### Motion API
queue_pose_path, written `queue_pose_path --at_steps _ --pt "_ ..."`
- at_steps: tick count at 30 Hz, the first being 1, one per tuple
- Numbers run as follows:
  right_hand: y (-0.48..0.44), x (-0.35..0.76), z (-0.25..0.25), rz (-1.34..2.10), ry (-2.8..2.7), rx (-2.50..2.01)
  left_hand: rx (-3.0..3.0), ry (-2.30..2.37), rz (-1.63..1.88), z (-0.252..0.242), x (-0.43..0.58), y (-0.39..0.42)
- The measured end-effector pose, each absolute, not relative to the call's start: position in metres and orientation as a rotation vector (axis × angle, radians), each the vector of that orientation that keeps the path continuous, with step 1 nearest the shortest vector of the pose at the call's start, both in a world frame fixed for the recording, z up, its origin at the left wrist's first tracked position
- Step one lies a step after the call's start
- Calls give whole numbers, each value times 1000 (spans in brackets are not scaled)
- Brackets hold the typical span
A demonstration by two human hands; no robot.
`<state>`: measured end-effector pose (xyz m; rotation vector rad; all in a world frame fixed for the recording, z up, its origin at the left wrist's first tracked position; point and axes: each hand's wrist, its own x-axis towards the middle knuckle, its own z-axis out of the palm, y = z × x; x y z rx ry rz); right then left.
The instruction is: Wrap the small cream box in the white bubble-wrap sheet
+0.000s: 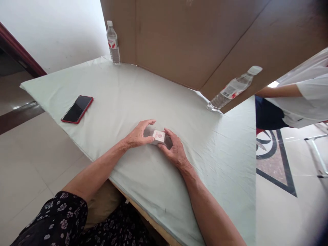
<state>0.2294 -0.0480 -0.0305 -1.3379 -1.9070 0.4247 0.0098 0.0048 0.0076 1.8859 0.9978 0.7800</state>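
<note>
Though illegible — red print on box [159,136]

Looks like a makeshift work spot set up in a tiled indoor hall: the counter [128,85] is a board draped in pale green cloth, screened by tall cardboard sheets [179,41] with 2 water bottles [113,42] against them. Glossy beige floor tiles [28,160], a dark inlaid floor pattern [274,160] and a wooden door frame [23,54] surround it
</note>
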Motion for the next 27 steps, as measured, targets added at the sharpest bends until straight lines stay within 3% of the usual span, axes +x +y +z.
queue_pose_path --at_steps 5,18,27 --pt "-47 230 -31 416 -1903 -1339 1887 942 641 2 11 4" --pt "-51 229 -25 342 -1872 -1266 1755 821 750 -5 19 4" --pt "-47 234 -7 -73 -1981 -1149 1920 788 790 -3 20 2"
